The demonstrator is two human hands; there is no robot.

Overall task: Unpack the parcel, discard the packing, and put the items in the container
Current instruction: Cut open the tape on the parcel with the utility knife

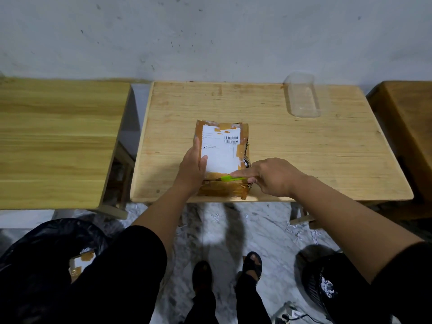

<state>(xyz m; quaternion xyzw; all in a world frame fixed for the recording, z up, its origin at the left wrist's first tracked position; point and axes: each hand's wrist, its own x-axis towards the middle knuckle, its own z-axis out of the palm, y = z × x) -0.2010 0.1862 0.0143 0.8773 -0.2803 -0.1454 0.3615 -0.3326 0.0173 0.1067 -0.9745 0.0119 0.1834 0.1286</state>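
A brown taped cardboard parcel [222,150] with a white shipping label lies on the middle wooden table [304,155], near its front edge. My left hand [192,168] presses flat on the parcel's left side. My right hand [268,176] grips a green cutter [230,178], whose tip rests on the taped seam at the parcel's near end. A clear plastic container [302,98] stands at the table's back right, with nothing seen inside.
A second wooden table [56,141] stands to the left and a darker one [406,127] to the right. A black bin bag [46,258] holding discarded packaging sits on the floor at lower left. A black basket [322,281] sits at lower right. Paper scraps litter the floor.
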